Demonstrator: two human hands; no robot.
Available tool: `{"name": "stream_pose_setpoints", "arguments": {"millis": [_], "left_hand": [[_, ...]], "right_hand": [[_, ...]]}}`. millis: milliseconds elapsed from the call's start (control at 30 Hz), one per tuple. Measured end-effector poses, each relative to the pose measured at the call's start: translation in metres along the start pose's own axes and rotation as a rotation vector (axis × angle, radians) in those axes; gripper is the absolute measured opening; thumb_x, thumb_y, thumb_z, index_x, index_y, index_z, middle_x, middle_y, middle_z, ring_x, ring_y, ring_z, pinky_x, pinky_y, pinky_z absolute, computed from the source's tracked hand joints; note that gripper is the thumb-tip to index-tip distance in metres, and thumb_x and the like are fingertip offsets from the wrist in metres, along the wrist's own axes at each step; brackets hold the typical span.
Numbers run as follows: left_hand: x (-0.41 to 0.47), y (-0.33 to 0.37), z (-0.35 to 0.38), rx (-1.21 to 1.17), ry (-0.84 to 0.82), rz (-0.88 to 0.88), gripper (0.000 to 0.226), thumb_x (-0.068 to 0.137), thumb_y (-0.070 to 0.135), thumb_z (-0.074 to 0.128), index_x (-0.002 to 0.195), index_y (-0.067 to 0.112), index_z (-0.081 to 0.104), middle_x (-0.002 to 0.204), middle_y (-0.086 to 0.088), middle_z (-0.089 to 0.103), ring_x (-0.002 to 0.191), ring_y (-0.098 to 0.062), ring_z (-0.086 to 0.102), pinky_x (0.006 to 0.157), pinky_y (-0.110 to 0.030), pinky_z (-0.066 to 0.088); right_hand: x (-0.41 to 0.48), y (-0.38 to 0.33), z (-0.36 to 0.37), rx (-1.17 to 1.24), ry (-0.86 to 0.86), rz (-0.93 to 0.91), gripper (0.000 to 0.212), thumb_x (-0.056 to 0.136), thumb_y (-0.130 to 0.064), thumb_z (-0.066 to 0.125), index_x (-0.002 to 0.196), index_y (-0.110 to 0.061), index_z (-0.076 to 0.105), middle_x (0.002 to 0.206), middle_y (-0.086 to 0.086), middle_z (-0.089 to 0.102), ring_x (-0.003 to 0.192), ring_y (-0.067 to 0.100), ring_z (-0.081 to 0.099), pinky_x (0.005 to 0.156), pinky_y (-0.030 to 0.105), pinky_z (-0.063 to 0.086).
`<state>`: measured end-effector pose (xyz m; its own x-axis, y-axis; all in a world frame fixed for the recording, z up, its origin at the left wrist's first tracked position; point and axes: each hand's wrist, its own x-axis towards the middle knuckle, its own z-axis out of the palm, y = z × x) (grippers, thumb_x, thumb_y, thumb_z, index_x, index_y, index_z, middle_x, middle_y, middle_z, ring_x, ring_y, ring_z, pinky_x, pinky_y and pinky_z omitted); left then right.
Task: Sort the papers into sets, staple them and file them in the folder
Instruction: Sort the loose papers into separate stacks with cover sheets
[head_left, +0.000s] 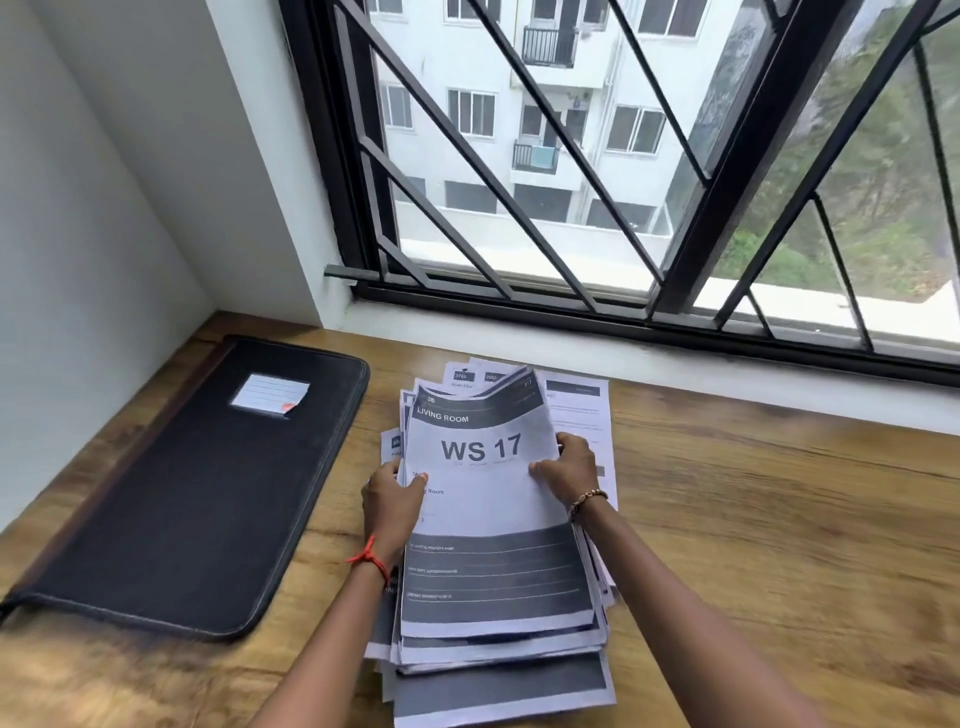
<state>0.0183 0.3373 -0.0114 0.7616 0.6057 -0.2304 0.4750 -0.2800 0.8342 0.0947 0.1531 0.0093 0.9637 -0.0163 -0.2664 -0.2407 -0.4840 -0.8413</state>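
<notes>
Lying at the middle of the wood-grain tabletop (779, 519): one stack of papers (498, 654), untidy, with edges fanned out, printed in grey and black. Its top sheet (483, 452) reads "LIVING ROOM" and "WS 17". At the stack's left edge, the left hand (392, 493) grips the upper sheets, thumb on top and fingers curled under; a red thread is at the wrist. At the right edge, the right hand (569, 470) grips the same sheets, thumb on top; a beaded bracelet is at the wrist. Left of the papers and apart from them: one black folder (192, 493), closed and flat, with a white label (270, 395) on its cover. Behind: a window (623, 156) with black grille.
</notes>
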Motion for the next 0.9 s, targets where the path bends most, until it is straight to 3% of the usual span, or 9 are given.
{"name": "stream_pose_setpoints", "arguments": {"millis": [200,300,433,500,667,767,900], "left_hand": [[-0.012,0.002,-0.001,-0.017,-0.023,0.028,0.024,0.085,0.011,0.062,0.108,0.005,0.065,0.109,-0.013,0.068,0.097,-0.029,0.062,0.076,-0.028,0.047],[-0.013,0.014,0.006,-0.015,-0.042,0.060,0.022,0.085,0.011,0.062,0.105,0.003,0.066,0.106,-0.013,0.069,0.094,-0.028,0.062,0.070,-0.024,0.041],[-0.009,0.031,0.022,-0.010,-0.082,0.077,0.023,0.086,0.013,0.064,0.105,0.002,0.064,0.106,-0.014,0.068,0.094,-0.028,0.062,0.069,-0.023,0.039],[-0.005,0.039,0.031,-0.008,-0.102,0.093,0.026,0.085,0.014,0.065,0.108,0.001,0.064,0.108,-0.013,0.068,0.095,-0.027,0.063,0.070,-0.023,0.042],[0.008,0.051,0.054,0.013,-0.119,0.100,0.029,0.084,0.014,0.066,0.109,-0.002,0.063,0.109,-0.014,0.067,0.097,-0.028,0.063,0.072,-0.025,0.045],[0.010,0.048,0.060,0.042,-0.116,0.087,0.026,0.085,0.015,0.065,0.105,0.000,0.065,0.107,-0.013,0.068,0.095,-0.028,0.063,0.071,-0.025,0.044],[0.007,0.041,0.051,0.048,-0.048,0.022,0.019,0.086,0.020,0.062,0.094,0.003,0.067,0.094,-0.013,0.069,0.083,-0.028,0.062,0.064,-0.026,0.043]], "right_hand": [[-0.012,0.006,-0.008,-0.013,0.033,0.005,0.027,0.072,0.005,0.065,0.098,0.003,0.065,0.099,0.014,0.067,0.079,0.021,0.056,0.061,0.019,0.040],[-0.011,0.009,-0.020,-0.005,0.088,0.024,0.025,0.071,0.005,0.065,0.096,0.002,0.066,0.096,0.015,0.067,0.078,0.021,0.056,0.064,0.022,0.040],[-0.002,0.014,-0.037,0.000,0.149,0.039,0.023,0.069,0.005,0.066,0.092,0.004,0.068,0.086,0.012,0.066,0.075,0.019,0.055,0.054,0.019,0.038],[0.005,0.017,-0.044,0.003,0.184,0.040,0.025,0.068,0.004,0.066,0.093,0.003,0.069,0.091,0.015,0.069,0.075,0.019,0.056,0.061,0.019,0.038],[0.021,0.020,-0.056,0.020,0.215,0.050,0.033,0.069,0.006,0.067,0.102,0.001,0.068,0.100,0.015,0.069,0.079,0.016,0.057,0.064,0.019,0.040],[0.028,0.023,-0.056,0.033,0.189,0.057,0.032,0.069,0.007,0.067,0.100,0.002,0.069,0.098,0.014,0.069,0.078,0.017,0.057,0.058,0.018,0.043],[0.034,0.026,-0.050,0.144,0.097,0.078,0.029,0.067,0.010,0.068,0.094,-0.001,0.068,0.099,0.018,0.069,0.078,0.023,0.062,0.076,0.036,0.055]]}}
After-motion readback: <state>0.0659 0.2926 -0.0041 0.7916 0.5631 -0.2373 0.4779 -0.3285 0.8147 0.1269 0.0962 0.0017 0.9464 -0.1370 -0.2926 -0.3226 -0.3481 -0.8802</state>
